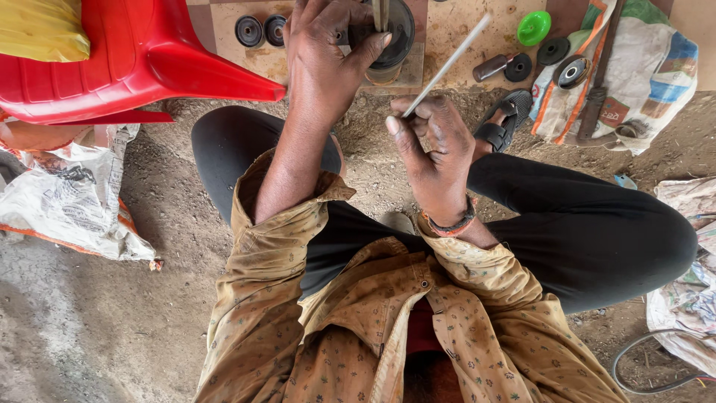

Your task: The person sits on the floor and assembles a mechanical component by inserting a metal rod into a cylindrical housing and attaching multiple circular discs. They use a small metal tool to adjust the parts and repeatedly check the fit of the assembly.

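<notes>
My left hand [324, 52] reaches forward and grips a round dark metal part [391, 37] that stands on a flat tan board [447, 37] on the ground in front of me. A thin metal bar sticks up from that part near my thumb. My right hand [432, 153] is closed around the lower end of a thin pale rod [447, 63], which slants up and to the right. I sit cross-legged in dark trousers and a tan patterned shirt, with a beaded band on the right wrist.
A red plastic chair [142, 56] stands at the upper left with a yellow bag [41, 30] on it. Two dark discs [261, 30], a green cap [534, 27], more round parts [563, 63] and a woven sack [641, 75] lie ahead. A sandal [503, 123] rests by my knee.
</notes>
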